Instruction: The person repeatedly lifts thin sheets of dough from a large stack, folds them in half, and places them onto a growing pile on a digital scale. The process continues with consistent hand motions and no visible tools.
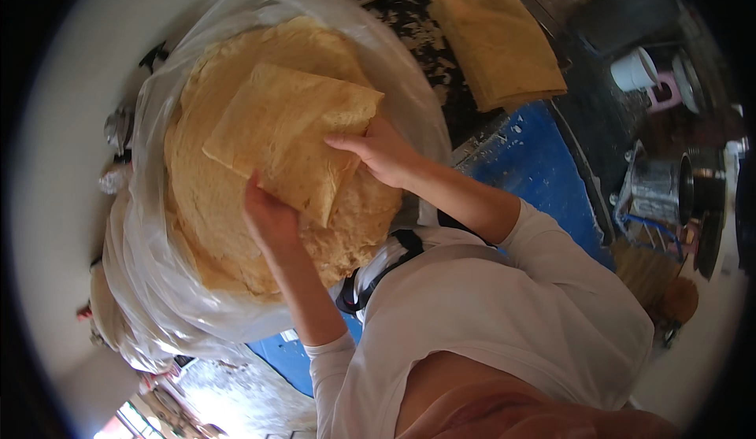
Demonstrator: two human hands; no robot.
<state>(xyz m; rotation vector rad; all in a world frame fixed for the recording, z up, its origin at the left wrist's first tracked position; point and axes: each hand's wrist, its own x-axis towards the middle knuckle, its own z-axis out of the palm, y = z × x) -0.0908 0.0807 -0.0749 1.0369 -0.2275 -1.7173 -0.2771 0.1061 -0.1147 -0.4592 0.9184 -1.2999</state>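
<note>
Between my two hands is a folded sheet of thin flatbread (289, 126), pale yellow and roughly square. My left hand (269, 208) grips its near left edge. On the right side, my right hand (378, 149) pinches the corner, thumb on top and fingers hidden beneath. Under the folded sheet lies a wide round stack of the same thin flatbread (212, 214), with rough, browned edges towards my body. Clear plastic sheeting (159, 279) surrounds the stack and hangs in folds at the left.
A folded pile of flatbread (499, 46) rests on a dark, flaked surface at the upper right. A blue mat (531, 167) lies to my right. Farther right are a white bucket (635, 70), a metal pot (661, 188) and a blue-framed stand (649, 232). A pale wall (71, 144) runs along the left.
</note>
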